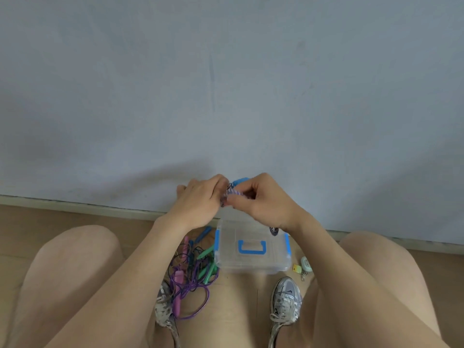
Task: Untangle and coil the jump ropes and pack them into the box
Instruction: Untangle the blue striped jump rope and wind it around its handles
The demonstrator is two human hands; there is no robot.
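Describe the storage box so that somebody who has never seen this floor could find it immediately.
Look at the wooden floor in front of the pale blue wall, between the person's two shoes. The box sits there, just right of the tangled pile of jump ropes. It is the only clear plastic container, with a blue handle on its lid and blue side latches.

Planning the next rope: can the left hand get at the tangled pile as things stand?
Probably not yet: the left hand and right hand both grip a striped rope. The tangled pile lies uncovered below it.
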